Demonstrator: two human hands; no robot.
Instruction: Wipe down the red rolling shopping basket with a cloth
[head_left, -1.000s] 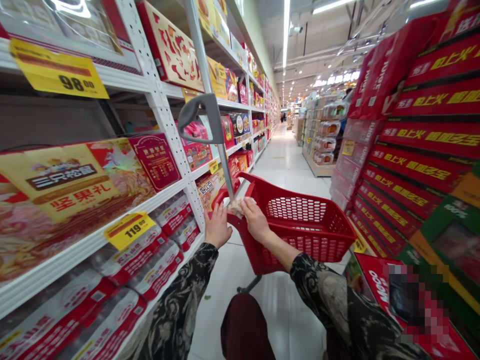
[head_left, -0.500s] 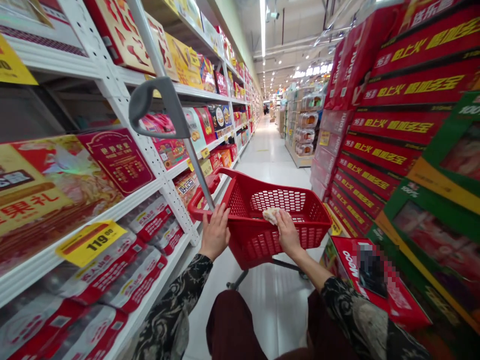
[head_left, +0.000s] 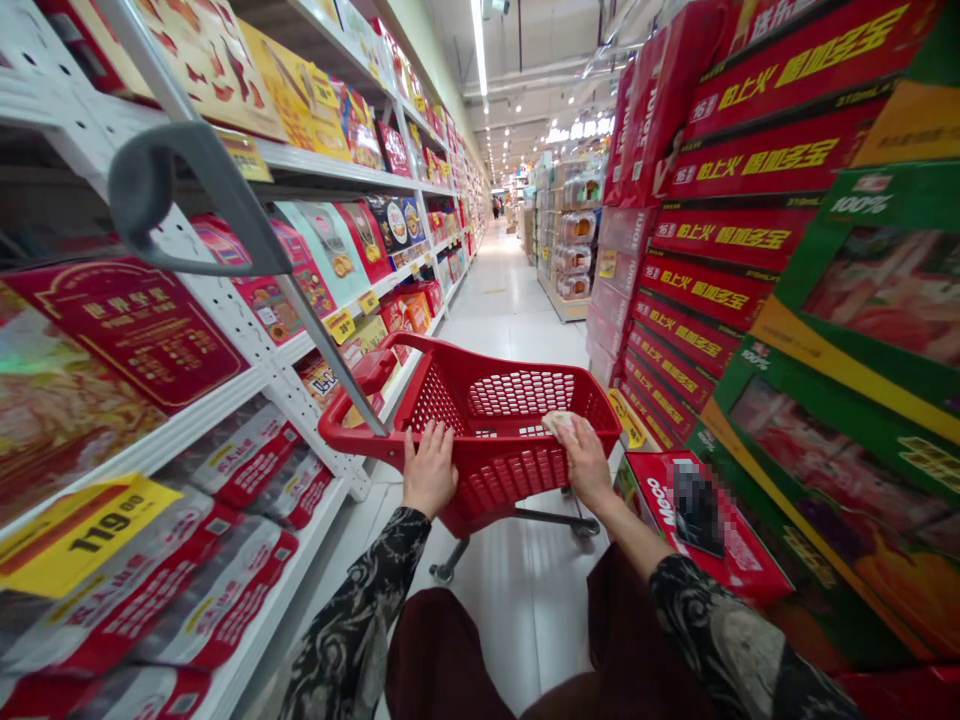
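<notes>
A red plastic shopping cart (head_left: 502, 497) with a perforated basket stands tilted in front of my knees, its grey pull handle (head_left: 187, 205) on a metal pole rising at the left. My left hand (head_left: 430, 468) is closed over the near rim at the pole's side, fingertips reaching inside. Toward the right end of the same rim, my right hand (head_left: 588, 462) presses a pale crumpled cloth (head_left: 559, 423) against the rim. The cloth lies partly hidden under the fingers. No goods show inside the basket.
White shelves (head_left: 255, 375) with boxed snacks and bottle packs line the left side. Red drink cartons (head_left: 720, 235) and green boxes (head_left: 817, 330) are stacked at the right. A phone-like black object (head_left: 699, 508) rests on a red box. The tiled aisle (head_left: 487, 310) runs ahead.
My right hand has slid the cloth rightward along the cart's rim. The left hand keeps its place on the rim. The view has shifted, so shelves and cart appear further left.
</notes>
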